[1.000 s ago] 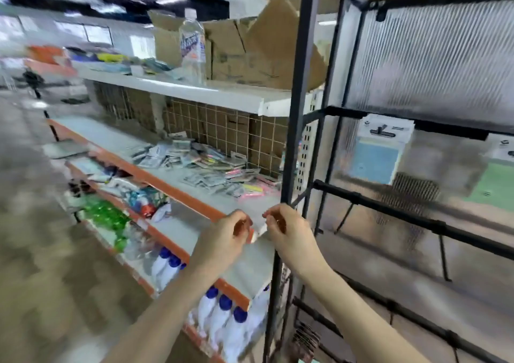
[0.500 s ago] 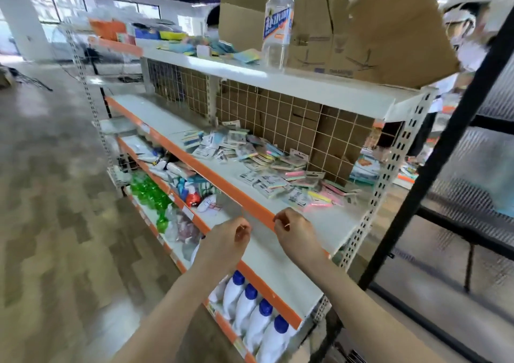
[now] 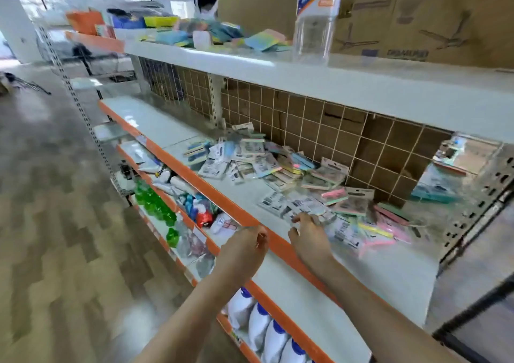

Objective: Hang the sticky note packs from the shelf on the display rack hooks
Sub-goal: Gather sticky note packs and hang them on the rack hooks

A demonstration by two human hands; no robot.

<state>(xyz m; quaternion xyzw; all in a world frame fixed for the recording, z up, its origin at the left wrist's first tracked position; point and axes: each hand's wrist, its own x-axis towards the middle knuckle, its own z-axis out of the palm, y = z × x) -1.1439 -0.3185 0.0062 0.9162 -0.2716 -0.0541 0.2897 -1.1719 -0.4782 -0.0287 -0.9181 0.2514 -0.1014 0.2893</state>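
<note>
Reaching with fingers spread, right hand [image 3: 307, 234] touches sticky note packs [image 3: 299, 205]; left hand [image 3: 246, 247] curled, empty; labels unreadable.

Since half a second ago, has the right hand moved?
Yes. The right hand has crossed the shelf's orange edge and now reaches onto the sticky note packs.

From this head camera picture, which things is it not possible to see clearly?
- Black display rack, head view: cut off by the right edge; no hooks visible.
- Right hand: fingertips rest on the pile of sticky note packs; whether it grips one is unclear, blurred.
- Left hand: curled; whether it holds anything is hidden.
- Pack labels: too small and blurred.
- Clear plastic bottle: top cut off.
</note>
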